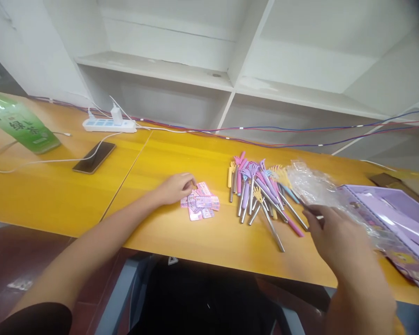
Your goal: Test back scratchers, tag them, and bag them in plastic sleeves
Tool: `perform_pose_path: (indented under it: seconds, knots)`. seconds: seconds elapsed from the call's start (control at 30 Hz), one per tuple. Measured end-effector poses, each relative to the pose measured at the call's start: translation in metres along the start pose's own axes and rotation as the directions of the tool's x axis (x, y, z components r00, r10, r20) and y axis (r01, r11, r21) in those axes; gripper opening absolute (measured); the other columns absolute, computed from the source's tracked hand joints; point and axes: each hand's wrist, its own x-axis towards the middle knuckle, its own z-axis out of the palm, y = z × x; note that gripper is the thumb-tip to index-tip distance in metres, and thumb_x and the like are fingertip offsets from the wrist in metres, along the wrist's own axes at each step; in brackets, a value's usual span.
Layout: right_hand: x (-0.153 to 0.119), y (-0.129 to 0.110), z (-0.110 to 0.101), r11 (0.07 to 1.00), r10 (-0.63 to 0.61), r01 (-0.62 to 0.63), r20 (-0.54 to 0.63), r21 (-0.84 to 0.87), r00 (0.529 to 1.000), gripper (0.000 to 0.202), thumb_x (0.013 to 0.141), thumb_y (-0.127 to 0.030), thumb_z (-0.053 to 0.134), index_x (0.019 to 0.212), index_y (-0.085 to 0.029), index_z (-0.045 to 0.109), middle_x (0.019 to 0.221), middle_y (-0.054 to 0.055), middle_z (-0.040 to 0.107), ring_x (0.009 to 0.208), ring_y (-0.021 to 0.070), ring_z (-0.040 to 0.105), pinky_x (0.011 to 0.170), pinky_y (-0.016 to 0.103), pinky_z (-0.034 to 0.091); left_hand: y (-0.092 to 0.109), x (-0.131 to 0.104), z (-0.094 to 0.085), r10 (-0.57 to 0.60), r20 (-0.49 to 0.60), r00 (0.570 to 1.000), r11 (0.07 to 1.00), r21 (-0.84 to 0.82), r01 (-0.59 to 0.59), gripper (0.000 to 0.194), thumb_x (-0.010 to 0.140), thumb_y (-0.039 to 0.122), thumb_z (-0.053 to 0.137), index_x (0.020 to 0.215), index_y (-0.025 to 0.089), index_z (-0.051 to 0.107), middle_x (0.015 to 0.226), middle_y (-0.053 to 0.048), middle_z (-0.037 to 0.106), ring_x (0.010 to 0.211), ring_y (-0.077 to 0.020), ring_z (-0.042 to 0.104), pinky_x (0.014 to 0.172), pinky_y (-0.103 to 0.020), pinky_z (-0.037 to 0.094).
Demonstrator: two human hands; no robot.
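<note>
My left hand, its fingers pinched together, is at the upper left edge of a loose pile of small pink and purple printed cards. Whether a card is between those fingertips I cannot tell. On the right, my right hand is closed round the thin rod of a back scratcher, whose far end seems to be a blurred yellow head. Beside it lies a heap of hand-shaped back scratchers with metal rods and pink, purple, blue and yellow parts.
Crumpled clear plastic lies behind my right hand, next to an open purple box. At left are a phone, a white power strip and a green bottle. Cables run along the shelves at the yellow table's back edge.
</note>
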Motion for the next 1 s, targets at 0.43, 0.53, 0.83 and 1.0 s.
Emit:
perform_pose_path:
  seconds: [0.43, 0.53, 0.83, 1.0]
  knots:
    - [0.086, -0.212, 0.076, 0.193, -0.410, -0.077, 0.152, 0.978, 0.899, 0.041, 0.092, -0.062, 0.064, 0.096, -0.024, 0.049, 0.067, -0.006, 0.058, 0.054, 0.0142, 0.057, 0.055, 0.027, 0.046, 0.035, 0.028, 0.001, -0.083, 0.006, 0.997, 0.919, -0.387, 0.079, 0.046, 0.099, 0.061, 0.055, 0.112, 0.018, 0.067, 0.106, -0.007, 0.072, 0.096, -0.0211, 0.066, 0.089, -0.034, 0.051]
    - [0.084, -0.210, 0.092, 0.179, -0.370, -0.032, 0.097, 0.983, 0.924, 0.044, 0.091, -0.064, 0.064, 0.092, -0.022, 0.053, 0.075, -0.004, 0.060, 0.064, 0.0135, 0.058, 0.062, 0.026, 0.047, 0.037, 0.037, 0.013, -0.107, 0.040, 0.993, 0.909, -0.400, 0.114, 0.050, 0.091, 0.066, 0.065, 0.098, 0.017, 0.067, 0.089, -0.004, 0.068, 0.081, -0.0183, 0.061, 0.078, -0.031, 0.048]
    - [0.089, -0.164, 0.089, 0.952, -0.247, 0.228, 0.071, 0.205, 0.966, 0.030, 0.107, -0.026, 0.042, 0.112, -0.013, 0.069, 0.122, 0.020, 0.067, 0.100, 0.0266, 0.070, 0.082, 0.033, 0.048, 0.032, 0.017, 0.022, -0.232, -0.137, 0.963, 0.889, -0.432, 0.152, 0.051, 0.094, 0.069, 0.060, 0.081, 0.020, 0.053, 0.069, 0.004, 0.046, 0.063, -0.0122, 0.043, 0.061, -0.027, 0.035]
    - [0.090, -0.164, 0.090, 0.986, -0.167, 0.168, 0.105, 0.005, 0.980, 0.039, 0.105, -0.029, 0.043, 0.121, -0.003, 0.068, 0.123, 0.029, 0.065, 0.101, 0.0364, 0.071, 0.081, 0.041, 0.050, 0.034, 0.012, 0.025, -0.201, -0.230, 0.952, 0.935, -0.334, 0.117, 0.048, 0.100, 0.065, 0.052, 0.083, 0.021, 0.055, 0.071, 0.002, 0.045, 0.069, -0.0145, 0.045, 0.065, -0.029, 0.037]
